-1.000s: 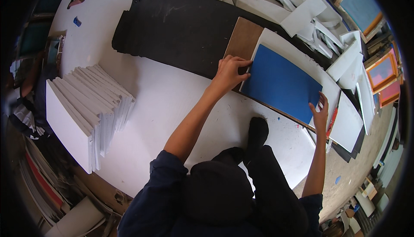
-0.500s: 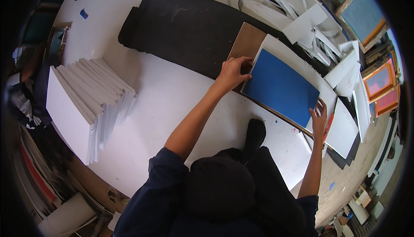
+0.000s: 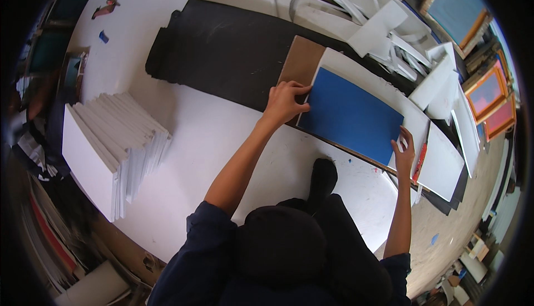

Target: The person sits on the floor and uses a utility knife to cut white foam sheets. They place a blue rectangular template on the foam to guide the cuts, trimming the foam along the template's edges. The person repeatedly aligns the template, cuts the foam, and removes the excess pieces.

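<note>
Head view: the blue sheet [image 3: 349, 114] lies flat on the white board [image 3: 414, 125], over the black mat [image 3: 222, 50] on the surface [image 3: 206, 139]. My left hand [image 3: 283, 101] presses its left edge, grip flat, holding nothing. My right hand [image 3: 404, 149] pinches its right corner. Step judged: aligning. Next move calls for squaring edges.

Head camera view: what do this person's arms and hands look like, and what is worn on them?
Both hands are bare, with no gloves: the left hand and the right hand. No rings or watch can be made out. The forearms are bare too. Dark navy sleeves are pushed up to about the elbows, loose and plain, with no markings visible.
</note>
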Tool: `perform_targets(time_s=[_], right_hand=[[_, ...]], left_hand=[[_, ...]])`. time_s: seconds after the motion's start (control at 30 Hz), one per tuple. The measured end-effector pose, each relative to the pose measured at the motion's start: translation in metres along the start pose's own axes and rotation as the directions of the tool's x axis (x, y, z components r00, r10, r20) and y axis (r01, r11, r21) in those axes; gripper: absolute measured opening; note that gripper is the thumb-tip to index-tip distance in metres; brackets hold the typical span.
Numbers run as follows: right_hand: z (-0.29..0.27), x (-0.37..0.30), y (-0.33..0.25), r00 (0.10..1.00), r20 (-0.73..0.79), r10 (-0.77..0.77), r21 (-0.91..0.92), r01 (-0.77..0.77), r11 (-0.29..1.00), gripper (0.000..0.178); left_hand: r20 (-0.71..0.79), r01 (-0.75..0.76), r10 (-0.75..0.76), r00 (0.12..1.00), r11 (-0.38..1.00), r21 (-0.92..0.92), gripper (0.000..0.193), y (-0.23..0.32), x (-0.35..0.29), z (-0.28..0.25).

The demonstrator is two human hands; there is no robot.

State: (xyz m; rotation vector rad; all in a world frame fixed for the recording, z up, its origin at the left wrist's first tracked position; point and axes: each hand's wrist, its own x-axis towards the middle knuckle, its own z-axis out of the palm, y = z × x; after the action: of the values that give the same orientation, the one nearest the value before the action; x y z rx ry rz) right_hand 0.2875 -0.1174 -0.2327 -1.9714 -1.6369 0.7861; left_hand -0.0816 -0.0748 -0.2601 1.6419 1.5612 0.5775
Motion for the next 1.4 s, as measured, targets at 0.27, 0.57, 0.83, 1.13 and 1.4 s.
perform_targets(time_s=[0.27,0.57,0.83,1.13,1.4], right_hand=[[0.001,0.000,0.002,0.999,-0.026,-0.026,0.014,0.026,1.000,0.050],[0.004,-0.003,0.001,0.999,-0.039,0.016,0.071,-0.014,0.997,0.053],[0.002,0.003,0.013,0.998,-0.056,-0.004,0.118,0.010,0.993,0.058],[0.000,0.014,0.015,0.976,-0.155,0.154,0.273,-0.108,0.956,0.052],[-0.001,0.015,0.014,0.970,-0.157,0.186,0.245,-0.144,0.959,0.051]], left_hand=[[-0.102,-0.089,0.112,0.988,0.975,0.206,0.054,0.009,-0.013,0.011],[-0.107,-0.156,0.194,0.975,0.945,0.287,0.060,0.007,-0.017,0.015],[-0.135,-0.166,0.239,0.962,0.899,0.405,0.058,-0.001,-0.014,0.024],[-0.144,-0.148,0.238,0.960,0.875,0.461,0.049,-0.014,-0.018,0.038],[-0.139,-0.156,0.242,0.960,0.880,0.449,0.046,-0.016,-0.018,0.038]])
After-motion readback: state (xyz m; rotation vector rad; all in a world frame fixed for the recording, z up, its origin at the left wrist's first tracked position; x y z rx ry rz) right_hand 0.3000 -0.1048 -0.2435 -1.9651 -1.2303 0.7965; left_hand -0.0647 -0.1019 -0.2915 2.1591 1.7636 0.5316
